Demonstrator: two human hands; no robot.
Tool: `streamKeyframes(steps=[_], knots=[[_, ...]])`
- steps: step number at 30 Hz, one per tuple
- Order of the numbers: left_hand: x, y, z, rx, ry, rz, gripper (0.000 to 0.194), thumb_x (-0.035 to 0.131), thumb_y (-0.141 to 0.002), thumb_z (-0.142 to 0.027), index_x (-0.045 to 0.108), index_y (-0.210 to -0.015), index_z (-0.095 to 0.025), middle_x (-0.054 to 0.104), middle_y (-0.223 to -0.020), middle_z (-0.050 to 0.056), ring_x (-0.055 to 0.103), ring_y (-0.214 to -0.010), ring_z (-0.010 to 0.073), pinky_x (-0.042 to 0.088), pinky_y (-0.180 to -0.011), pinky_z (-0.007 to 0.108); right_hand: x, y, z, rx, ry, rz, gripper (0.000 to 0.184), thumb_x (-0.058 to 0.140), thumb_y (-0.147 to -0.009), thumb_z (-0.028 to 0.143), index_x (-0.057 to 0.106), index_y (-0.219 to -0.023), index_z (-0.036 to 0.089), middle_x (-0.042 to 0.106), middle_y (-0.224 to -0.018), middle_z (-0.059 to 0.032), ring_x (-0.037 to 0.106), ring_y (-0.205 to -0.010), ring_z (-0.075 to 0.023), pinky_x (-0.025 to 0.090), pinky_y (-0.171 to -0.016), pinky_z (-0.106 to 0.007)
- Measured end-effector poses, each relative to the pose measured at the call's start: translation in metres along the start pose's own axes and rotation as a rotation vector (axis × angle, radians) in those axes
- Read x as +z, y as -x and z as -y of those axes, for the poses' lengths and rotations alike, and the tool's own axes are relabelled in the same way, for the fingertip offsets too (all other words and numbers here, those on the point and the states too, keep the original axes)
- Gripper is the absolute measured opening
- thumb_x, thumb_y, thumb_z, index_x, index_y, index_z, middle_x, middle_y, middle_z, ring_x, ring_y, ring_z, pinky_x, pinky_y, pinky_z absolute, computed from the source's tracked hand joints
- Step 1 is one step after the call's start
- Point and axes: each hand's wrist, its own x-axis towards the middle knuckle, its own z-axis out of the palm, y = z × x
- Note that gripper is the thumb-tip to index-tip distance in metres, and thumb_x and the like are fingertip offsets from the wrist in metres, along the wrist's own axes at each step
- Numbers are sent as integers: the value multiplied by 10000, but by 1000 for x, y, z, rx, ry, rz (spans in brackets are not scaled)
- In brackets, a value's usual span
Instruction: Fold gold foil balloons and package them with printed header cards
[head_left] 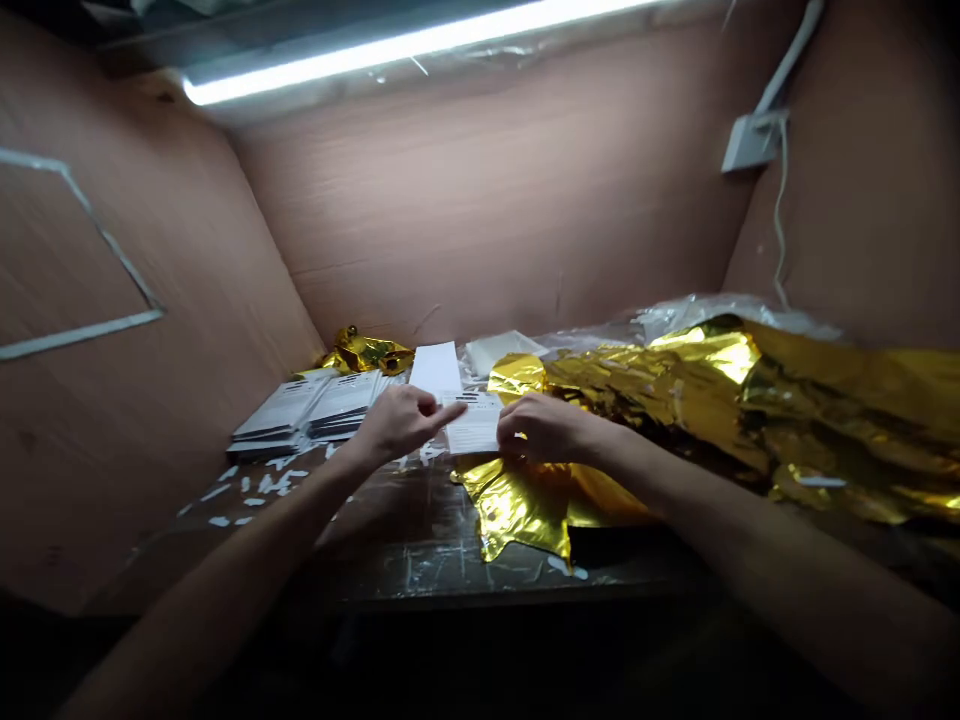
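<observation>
Handling seems midway: the printed card [472, 432] lies between the left hand [401, 420], forefinger outstretched, grip unclear, and right hand [541, 425], apparently pinching its edge, with heaped gold foil [630, 395] seemingly pending

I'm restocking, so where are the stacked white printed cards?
In the head view, the stacked cards lie left of the left hand, in front of crumpled gold foil.

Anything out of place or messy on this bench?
Yes: white scraps lie strewn over the dark tabletop, in front of the paper stacks and near the front edge, like unswept litter. The gold foil on the right is rumpled, though that may be normal.
</observation>
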Motion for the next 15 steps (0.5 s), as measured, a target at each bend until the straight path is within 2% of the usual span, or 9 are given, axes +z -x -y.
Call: streamKeyframes(steps=[1, 2, 4, 6, 8, 12, 15], knots=[[6, 5, -7, 176, -106, 7, 230, 885, -717, -344, 744, -607, -199, 703, -660, 67, 676, -677, 200, 513, -664, 269, 0, 0, 1, 4, -10, 7, 218, 687, -752, 57, 761, -681, 249, 723, -703, 4, 564, -595, -120, 402, -595, -255], [14, 9, -13, 307, -203, 79, 131, 897, -699, -308, 802, -732, -225, 759, -812, 73, 701, -788, 220, 519, -766, 290, 1, 1, 1, 11, -16, 10, 225, 698, -729, 53, 763, -659, 257, 710, -669, 10, 534, -570, -116, 378, -579, -260], [30, 16, -19, 414, -354, 212, 164, 851, -761, -298, 835, -922, -267, 791, -967, 76, 721, -886, 248, 508, -872, 330, 1, 1, 1, 31, -34, 9, 237, 714, -702, 53, 764, -622, 270, 685, -612, 20, 475, -523, -108, 333, -547, -270], [42, 18, -17, 396, -439, 244, 135, 746, -871, -300, 836, -967, -271, 802, -970, 79, 733, -865, 250, 510, -867, 343, 2, 1, -1, 51, -77, -9, 235, 739, -688, 63, 771, -608, 282, 673, -579, 29, 444, -499, -104, 309, -533, -277], [47, 14, -9, 343, -455, 231, 158, 686, -916, -293, 838, -941, -256, 808, -941, 79, 736, -819, 239, 522, -820, 334, 3, 2, -5, 90, -138, -31, 205, 780, -679, 86, 791, -638, 287, 671, -567, 33, 458, -496, -104, 308, -528, -278], [41, 2, 10, 216, -309, 209, 109, 740, -847, -248, 826, -909, -222, 810, -906, 70, 751, -811, 225, 567, -774, 313, 6, 4, -15, 268, -264, -16, 192, 867, -627, 128, 825, -768, 251, 699, -612, 17, 563, -539, -121, 357, -529, -261], [30, -6, 20, 173, -222, 250, 124, 756, -792, -207, 825, -895, -204, 814, -939, 64, 769, -850, 230, 601, -781, 321, 4, 8, -24, 342, -318, 18, 166, 879, -640, 178, 820, -790, 216, 737, -687, -12, 620, -604, -141, 418, -583, -260]])
